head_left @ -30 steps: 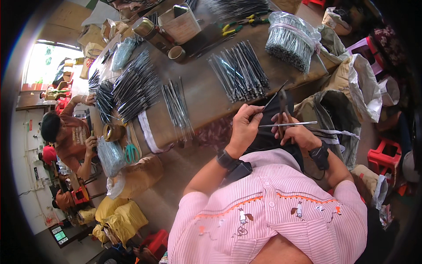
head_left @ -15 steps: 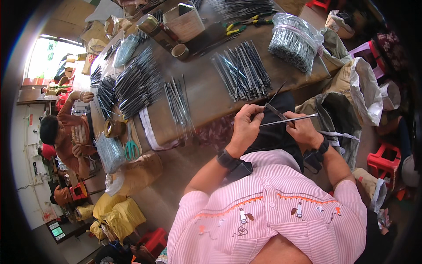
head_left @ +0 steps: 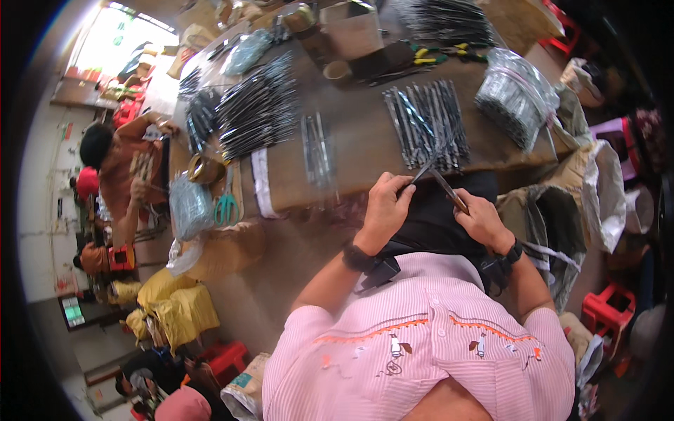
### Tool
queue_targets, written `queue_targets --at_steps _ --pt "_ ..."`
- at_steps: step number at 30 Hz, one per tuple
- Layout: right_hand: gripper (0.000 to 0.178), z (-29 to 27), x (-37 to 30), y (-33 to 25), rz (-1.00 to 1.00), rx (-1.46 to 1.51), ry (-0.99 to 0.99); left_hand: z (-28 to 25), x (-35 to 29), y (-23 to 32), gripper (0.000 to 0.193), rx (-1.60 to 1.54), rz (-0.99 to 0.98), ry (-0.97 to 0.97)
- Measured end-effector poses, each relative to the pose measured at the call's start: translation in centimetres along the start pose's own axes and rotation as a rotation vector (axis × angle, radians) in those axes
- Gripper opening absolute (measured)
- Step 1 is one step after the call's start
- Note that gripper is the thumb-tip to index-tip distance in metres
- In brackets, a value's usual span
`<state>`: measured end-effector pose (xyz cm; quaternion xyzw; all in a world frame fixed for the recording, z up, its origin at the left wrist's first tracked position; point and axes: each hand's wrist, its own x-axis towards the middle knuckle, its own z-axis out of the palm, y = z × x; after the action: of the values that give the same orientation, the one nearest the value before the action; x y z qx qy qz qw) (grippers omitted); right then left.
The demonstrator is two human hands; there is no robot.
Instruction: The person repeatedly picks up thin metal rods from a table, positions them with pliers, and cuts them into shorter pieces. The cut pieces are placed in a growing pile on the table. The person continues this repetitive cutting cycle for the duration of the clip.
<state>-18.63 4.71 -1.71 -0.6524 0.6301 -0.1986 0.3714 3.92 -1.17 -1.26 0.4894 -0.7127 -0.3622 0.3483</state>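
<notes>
My left hand (head_left: 384, 214) is closed, thumb and forefinger pinching the end of a thin grey metal strip (head_left: 423, 170) that slants up and away to the right. My right hand (head_left: 483, 221) is wrapped round a narrow flat-bladed knife-like tool (head_left: 447, 191) with a brownish handle. The tool's tip meets or crosses the strip; I cannot tell whether they touch. Both hands are over my lap at the table's near edge. Just beyond lies a row of similar dark and silvery strips (head_left: 427, 123), with a smaller group (head_left: 318, 151) to its left.
A large pile of strips (head_left: 258, 105) lies left, a plastic-wrapped bundle (head_left: 516, 98) right. Yellow-handled pliers (head_left: 425, 57), a tape roll (head_left: 205, 169) and teal scissors (head_left: 226, 209) are on the table. Open sacks (head_left: 554, 217) stand at my right. Another person (head_left: 130, 165) works at far left.
The strip in my left hand has swung from pointing right to pointing away from me. My right hand still grips the tool. The whole view has shifted.
</notes>
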Motion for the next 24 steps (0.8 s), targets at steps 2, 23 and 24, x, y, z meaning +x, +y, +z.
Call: queue_targets --at_steps 2,23,24 --pt "0.032 0.2 0.5 -0.2 -0.031 0.077 -0.032 -0.9 0.3 -2.5 0.022 -0.091 -0.133 0.101" --pt "0.033 -1.0 -1.4 0.7 0.133 0.906 -0.121 2.1 5.8 -4.3 0.049 0.371 -0.136 0.117" --pt "0.032 -1.0 -1.5 0.5 0.125 0.911 -0.121 3.2 6.1 -3.8 0.051 0.355 -0.161 0.04"
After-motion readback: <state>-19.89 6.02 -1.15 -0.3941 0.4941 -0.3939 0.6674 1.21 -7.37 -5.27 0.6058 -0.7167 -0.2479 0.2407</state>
